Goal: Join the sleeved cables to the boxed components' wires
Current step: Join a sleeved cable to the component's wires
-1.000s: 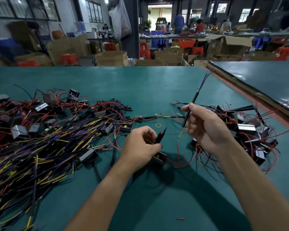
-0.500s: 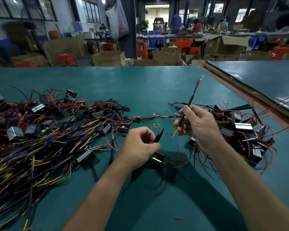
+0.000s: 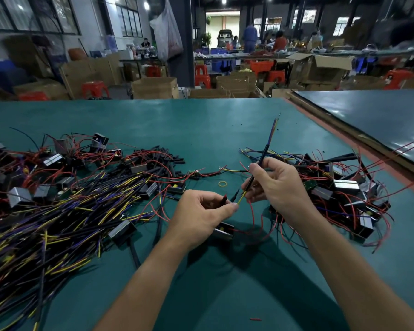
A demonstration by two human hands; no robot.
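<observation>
Green table point(image 3: 201, 130): L hand point(image 3: 201, 216) pinches red wire point(image 3: 224, 199), small box point(image 3: 222, 231) just under it; R hand point(image 3: 277, 187) pinches black cable point(image 3: 264, 151), its yellow tip point(image 3: 241, 199) just beside L fingertips.

No text, label, brand, number or sign can be read anywhere; any markings on the boxed components and cartons are too small or blurred.
</observation>
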